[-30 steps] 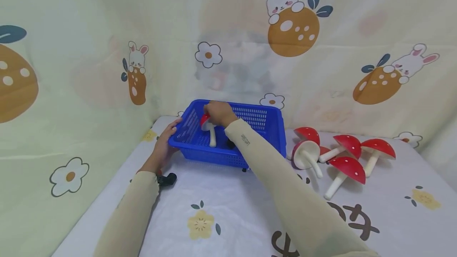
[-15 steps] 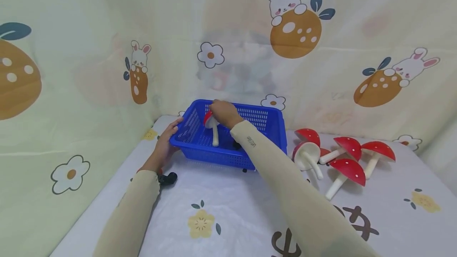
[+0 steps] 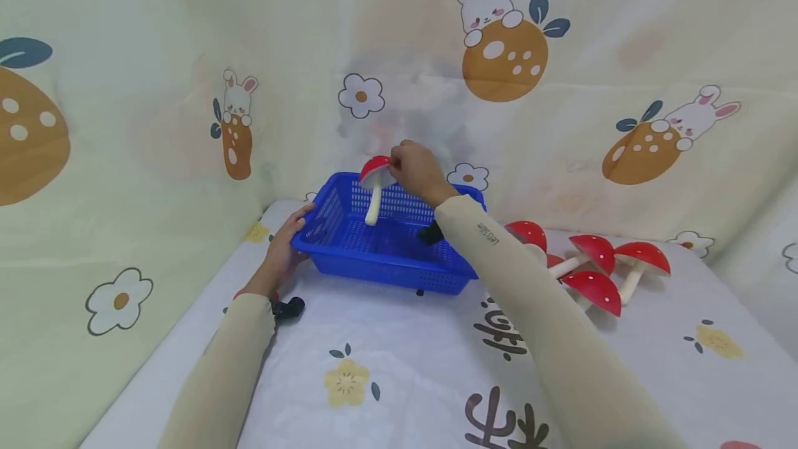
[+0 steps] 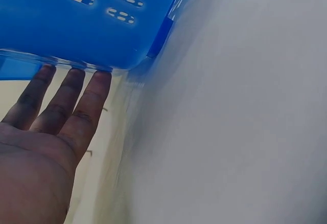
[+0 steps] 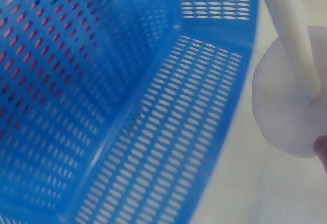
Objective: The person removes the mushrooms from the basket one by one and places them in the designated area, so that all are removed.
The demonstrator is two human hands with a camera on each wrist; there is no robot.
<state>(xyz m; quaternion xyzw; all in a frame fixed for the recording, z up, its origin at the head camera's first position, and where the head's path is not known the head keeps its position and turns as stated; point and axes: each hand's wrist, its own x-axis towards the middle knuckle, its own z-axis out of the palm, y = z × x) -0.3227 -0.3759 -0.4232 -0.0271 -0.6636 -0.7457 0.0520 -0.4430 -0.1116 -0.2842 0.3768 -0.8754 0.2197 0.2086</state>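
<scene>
My right hand [image 3: 419,168] pinches the cap edge of a toy mushroom [image 3: 375,173], holding it above the back of the blue plastic basket [image 3: 380,263]. Its red cap is on top and the pale stem hangs down. From the right wrist, the cap's white underside [image 5: 281,116] and stem show beside the basket wall, with just a fingertip on the rim. My left hand [image 3: 282,251] touches the basket's left side. Three fairly straight fingers [image 4: 84,114] meet the basket's edge in the left wrist view; the thumb is out of sight there.
Several red-capped toy mushrooms [image 3: 595,289] lie on the white printed cloth [image 3: 411,366] right of the basket, partly hidden by the right sleeve. A patterned curtain [image 3: 299,75] hangs close behind. A black wrist camera [image 3: 289,309] sits at the left wrist.
My right hand has lifted the mushroom from inside the basket to above its back rim, moving up and slightly right. My left hand stays at the basket's left side.
</scene>
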